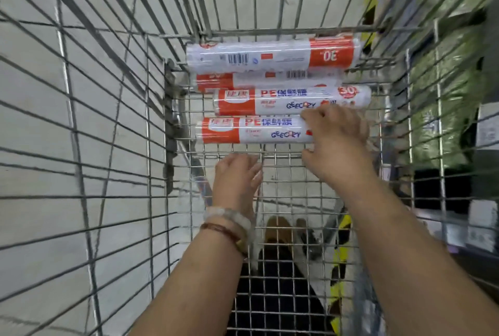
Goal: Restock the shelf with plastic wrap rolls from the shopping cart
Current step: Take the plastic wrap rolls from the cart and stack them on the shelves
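Pale floor tiles show through the wire of the shopping cart (113, 125), and I am looking straight down into its basket, where four plastic wrap rolls lie crosswise against the far end. The nearest roll (253, 130) rests on the mesh bottom, parallel to the next roll (283, 101) just behind it; two more, the third roll (264, 80) and the top roll (270, 53), are stacked further back toward the front wall. My right hand (337, 136) is curled over the right end of the nearest roll, thumb below and fingers above, and the fingertips appear to brush the roll behind as well. My left hand (237, 173) hovers just short of that roll, fingers loose and holding nothing. To do this well I would bring the left hand under the orange-labelled left end so the roll comes up level, not levered from one end (the film wrapper looks slick, so a one-ended pinch could slip). I would lift straight up before swinging sideways, since the cart's high wire sides hem both forearms in. Green packaged goods (442, 109) crowd the right beyond the wire. Two bracelets (226, 223) on the left wrist could catch the mesh.
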